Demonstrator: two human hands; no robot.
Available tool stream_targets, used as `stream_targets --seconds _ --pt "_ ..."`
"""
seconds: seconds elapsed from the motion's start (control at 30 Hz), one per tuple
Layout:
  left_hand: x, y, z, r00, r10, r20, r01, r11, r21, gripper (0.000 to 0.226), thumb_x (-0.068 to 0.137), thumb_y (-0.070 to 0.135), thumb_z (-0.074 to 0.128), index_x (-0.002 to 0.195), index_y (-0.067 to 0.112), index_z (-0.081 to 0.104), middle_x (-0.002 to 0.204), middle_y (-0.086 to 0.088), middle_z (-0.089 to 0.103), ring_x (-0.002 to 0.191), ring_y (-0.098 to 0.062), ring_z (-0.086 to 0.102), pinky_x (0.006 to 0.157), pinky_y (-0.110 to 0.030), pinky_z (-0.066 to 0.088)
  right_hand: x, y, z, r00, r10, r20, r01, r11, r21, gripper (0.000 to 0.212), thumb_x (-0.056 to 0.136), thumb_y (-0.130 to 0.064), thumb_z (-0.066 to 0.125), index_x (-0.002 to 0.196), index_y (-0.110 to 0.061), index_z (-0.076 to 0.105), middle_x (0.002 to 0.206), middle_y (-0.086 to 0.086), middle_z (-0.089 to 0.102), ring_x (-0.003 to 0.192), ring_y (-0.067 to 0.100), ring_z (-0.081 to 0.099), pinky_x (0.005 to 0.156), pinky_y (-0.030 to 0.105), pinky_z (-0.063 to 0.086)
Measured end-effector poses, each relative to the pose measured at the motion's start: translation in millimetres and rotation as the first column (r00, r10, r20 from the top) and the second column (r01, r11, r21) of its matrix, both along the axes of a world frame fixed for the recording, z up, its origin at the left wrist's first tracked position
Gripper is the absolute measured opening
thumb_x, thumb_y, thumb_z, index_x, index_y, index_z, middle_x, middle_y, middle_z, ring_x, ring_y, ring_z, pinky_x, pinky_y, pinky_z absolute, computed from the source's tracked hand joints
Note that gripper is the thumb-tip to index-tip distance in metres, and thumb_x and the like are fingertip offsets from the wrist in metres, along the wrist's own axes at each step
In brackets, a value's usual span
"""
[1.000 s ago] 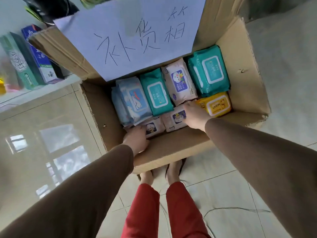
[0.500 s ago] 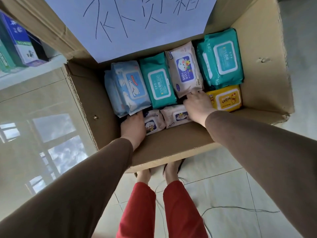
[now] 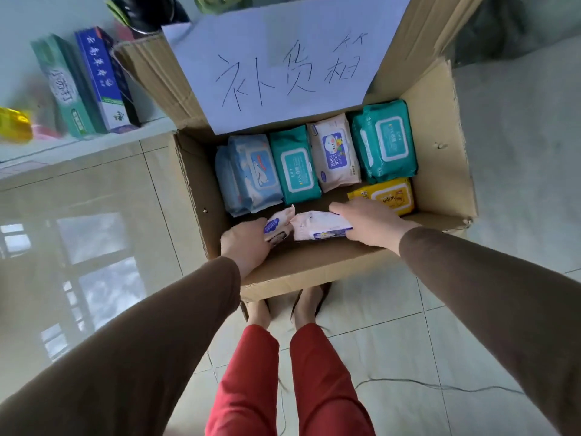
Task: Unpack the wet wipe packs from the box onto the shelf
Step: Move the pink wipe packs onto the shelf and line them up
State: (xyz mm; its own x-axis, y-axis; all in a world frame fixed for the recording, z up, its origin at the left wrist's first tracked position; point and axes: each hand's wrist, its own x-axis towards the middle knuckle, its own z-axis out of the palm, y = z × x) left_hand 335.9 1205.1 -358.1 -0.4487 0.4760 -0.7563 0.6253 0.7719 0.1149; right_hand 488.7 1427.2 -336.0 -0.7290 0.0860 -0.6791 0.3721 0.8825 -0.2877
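Head view looked down on one open cardboard box (image 3: 440, 171) standing on pale floor tiles (image 3: 471, 325), its near wall just beyond the person's two feet. One white paper sheet (image 3: 283, 61) with three handwritten characters was fixed to the far flap. At far left, one white shelf (image 3: 94, 143) carried two upright cartons, one green (image 3: 64, 86) and one blue (image 3: 100, 80), touching side by side; a yellow item at the left edge was too blurred to identify.

Wet wipe packs counted in the box: nine visible. Far row, left to right: two light blue packs (image 3: 256, 171) overlapping, one teal pack (image 3: 295, 165), one white BABY WIPES pack (image 3: 334, 152), one larger teal pack (image 3: 385, 141). Near right, one yellow pack (image 3: 391, 195), just beside the larger teal one. Near row, two small pink-white packs and a third, darker one half hidden under the left hand.

Left hand (image 3: 246, 243) gripped the left small pack (image 3: 278, 223), thumb over its near end, the pack tilted up. Right hand (image 3: 369, 223) grasped the right small pack (image 3: 317, 226), fingers across its top. The two small packs touched at their ends. Both sleeves were brown.
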Motion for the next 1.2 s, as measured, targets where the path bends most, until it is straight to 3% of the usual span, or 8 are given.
stream_targets --seconds 0.2,0.3,0.37,0.5,0.67,0.87,1.03,1.2 --pt "-51 -17 132 0.993 0.118 0.006 -0.117 0.982 0.15 0.051 0.074 0.069 0.047 0.107 0.031 0.054 0.087 0.003 0.066 0.075 -0.021 0.062 0.066 -0.032 0.05 -26 -3 119 0.945 -0.327 -0.013 0.321 0.933 -0.166 0.046 0.077 -0.021 0.076 0.116 -0.019 0.051 0.097 0.0 0.064 0.075 0.016 0.058 0.051 0.025 0.039" --pt "-83 -35 214 0.986 0.168 -0.023 -0.159 0.965 0.21 0.046 0.076 0.069 0.054 0.104 0.032 0.052 0.076 0.01 0.059 0.061 -0.012 0.061 0.051 -0.027 0.052 -51 -16 204 0.838 -0.545 -0.03 0.502 0.791 -0.35 0.048 0.07 -0.03 0.084 0.112 -0.03 0.062 0.089 -0.025 0.065 0.072 -0.01 0.064 0.053 0.011 0.045" --pt "-105 -54 269 0.971 0.237 -0.025 -0.223 0.941 0.253 0.035 0.081 0.062 0.059 0.1 0.036 0.046 0.071 0.012 0.055 0.054 -0.009 0.06 0.038 -0.02 0.042 -72 -35 264 0.75 -0.661 -0.008 0.576 0.66 -0.481 0.05 0.07 -0.025 0.088 0.113 -0.03 0.064 0.095 -0.026 0.068 0.078 -0.011 0.067 0.062 0.01 0.049" --pt "-157 -110 372 0.924 0.38 0.037 -0.368 0.86 0.353 0.029 0.08 0.049 0.064 0.099 0.03 0.054 0.08 0.001 0.066 0.066 -0.018 0.064 0.053 -0.03 0.05 -121 -88 371 0.603 -0.797 0.001 0.568 0.429 -0.702 0.033 0.07 -0.008 0.088 0.088 -0.03 0.071 0.085 -0.018 0.077 0.076 0.0 0.073 0.059 0.013 0.053" --pt "-229 -212 477 0.85 0.519 0.087 -0.488 0.716 0.499 0.023 0.069 0.049 0.072 0.081 0.035 0.059 0.065 0.01 0.066 0.055 -0.008 0.065 0.045 -0.023 0.045 -193 -175 470 0.509 -0.861 -0.008 0.469 0.285 -0.836 0.016 0.08 -0.01 0.079 0.083 -0.025 0.078 0.08 -0.005 0.078 0.064 0.006 0.072 0.051 0.012 0.049" --pt "-310 -317 569 0.841 0.54 -0.041 -0.415 0.69 0.594 0.022 0.07 0.04 0.079 0.082 0.027 0.067 0.07 0.006 0.067 0.068 -0.018 0.065 0.058 -0.032 0.049 -288 -272 530 0.487 -0.866 -0.11 0.429 0.347 -0.834 0.021 0.078 -0.023 0.083 0.094 -0.016 0.07 0.09 0.008 0.077 0.071 0.026 0.065 0.066 0.031 0.045" --pt "-363 -384 618 0.83 0.521 -0.198 -0.3 0.717 0.63 0.026 0.076 0.039 0.076 0.096 0.025 0.068 0.078 0.003 0.068 0.071 -0.018 0.063 0.058 -0.032 0.047 -361 -323 566 0.477 -0.843 -0.249 0.318 0.43 -0.845 0.021 0.083 -0.019 0.079 0.093 -0.031 0.065 0.085 -0.025 0.074 0.063 -0.006 0.067 0.045 0.014 0.044" --pt "-408 -425 635 0.798 0.519 -0.306 -0.234 0.735 0.637 0.027 0.081 0.036 0.075 0.104 0.025 0.066 0.078 0.007 0.064 0.068 -0.013 0.061 0.052 -0.028 0.041 -427 -352 580 0.478 -0.82 -0.315 0.275 0.481 -0.833 0.023 0.087 -0.018 0.076 0.102 -0.034 0.068 0.101 -0.002 0.076 0.087 0.013 0.072 0.063 0.03 0.056"
